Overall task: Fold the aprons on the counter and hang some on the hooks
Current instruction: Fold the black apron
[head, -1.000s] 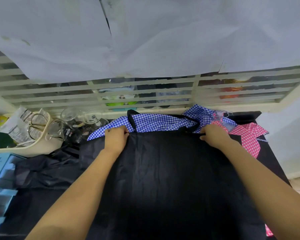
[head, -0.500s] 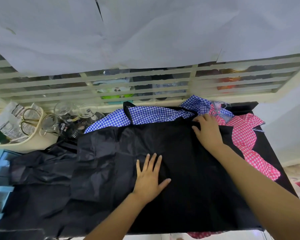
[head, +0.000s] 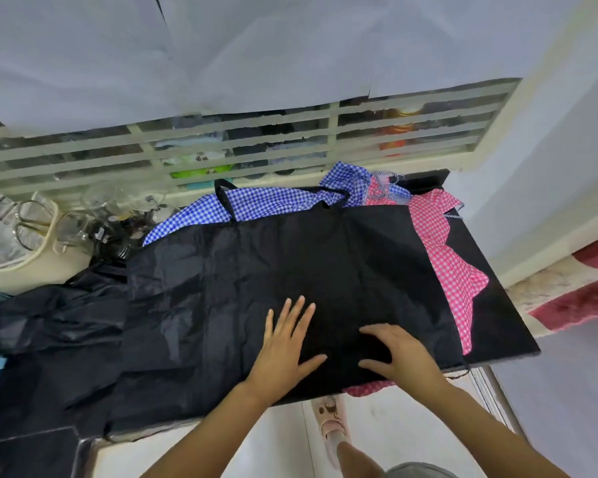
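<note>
The left hand (head: 287, 343) and right hand (head: 399, 357) are pressing flat, fingers spread and gripping nothing, on the black apron (head: 249, 270) spread across the counter (head: 494, 312), where uneven pressure is risking bunching it or dragging it off the front edge.

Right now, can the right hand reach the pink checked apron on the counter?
Probably yes. The right hand rests on the black apron, and the exposed part of the pink checked apron lies just to its right, with nothing standing between them.
</note>
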Demonstrator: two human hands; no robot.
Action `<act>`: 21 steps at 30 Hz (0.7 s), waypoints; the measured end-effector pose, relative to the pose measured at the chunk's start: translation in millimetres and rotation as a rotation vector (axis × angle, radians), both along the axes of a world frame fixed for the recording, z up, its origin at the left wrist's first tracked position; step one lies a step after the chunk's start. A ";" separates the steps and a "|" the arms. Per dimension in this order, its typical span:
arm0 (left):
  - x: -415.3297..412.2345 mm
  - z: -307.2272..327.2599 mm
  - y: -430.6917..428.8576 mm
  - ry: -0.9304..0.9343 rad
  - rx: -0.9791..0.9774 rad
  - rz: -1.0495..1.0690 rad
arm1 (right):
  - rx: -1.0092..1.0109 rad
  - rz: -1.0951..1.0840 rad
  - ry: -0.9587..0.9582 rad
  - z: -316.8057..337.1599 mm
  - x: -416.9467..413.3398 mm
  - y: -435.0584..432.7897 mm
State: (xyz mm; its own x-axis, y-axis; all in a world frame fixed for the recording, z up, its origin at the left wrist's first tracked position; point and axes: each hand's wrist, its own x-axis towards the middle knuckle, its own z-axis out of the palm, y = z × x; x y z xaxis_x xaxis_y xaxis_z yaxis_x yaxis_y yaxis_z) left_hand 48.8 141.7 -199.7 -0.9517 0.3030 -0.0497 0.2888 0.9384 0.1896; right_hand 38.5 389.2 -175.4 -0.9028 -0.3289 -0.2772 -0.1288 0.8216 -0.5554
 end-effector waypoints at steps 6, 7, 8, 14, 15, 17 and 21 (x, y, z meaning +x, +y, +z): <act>56.8 -9.2 -38.8 -0.135 -0.111 -0.045 | 0.275 0.357 0.194 -28.1 35.3 12.2; 65.6 -10.5 -44.6 -0.162 -0.143 -0.018 | 0.294 0.340 0.219 -28.4 36.9 10.7; 72.2 -12.1 -49.6 -0.194 -0.148 0.002 | 0.311 0.325 0.242 -25.5 36.2 6.9; 85.3 -3.3 -54.7 -0.335 -0.051 0.122 | 0.466 0.258 0.195 -13.8 35.7 -2.9; 85.1 0.5 -53.4 -0.344 -0.024 0.135 | 0.480 0.244 0.186 -10.0 35.4 -2.9; 82.4 5.0 -52.8 -0.379 0.010 0.144 | 0.486 0.236 0.172 -4.9 33.5 -0.1; 81.5 10.0 -53.1 -0.444 -0.014 0.115 | 0.544 0.287 0.146 6.9 36.0 6.7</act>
State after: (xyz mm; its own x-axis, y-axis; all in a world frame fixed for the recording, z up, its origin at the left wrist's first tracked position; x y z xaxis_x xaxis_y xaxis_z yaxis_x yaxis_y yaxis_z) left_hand 130.3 88.7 -189.7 -0.8648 0.1927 -0.4637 0.0760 0.9630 0.2584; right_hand 74.5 396.0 -168.6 -0.8408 -0.4098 -0.3537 -0.4285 0.9031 -0.0279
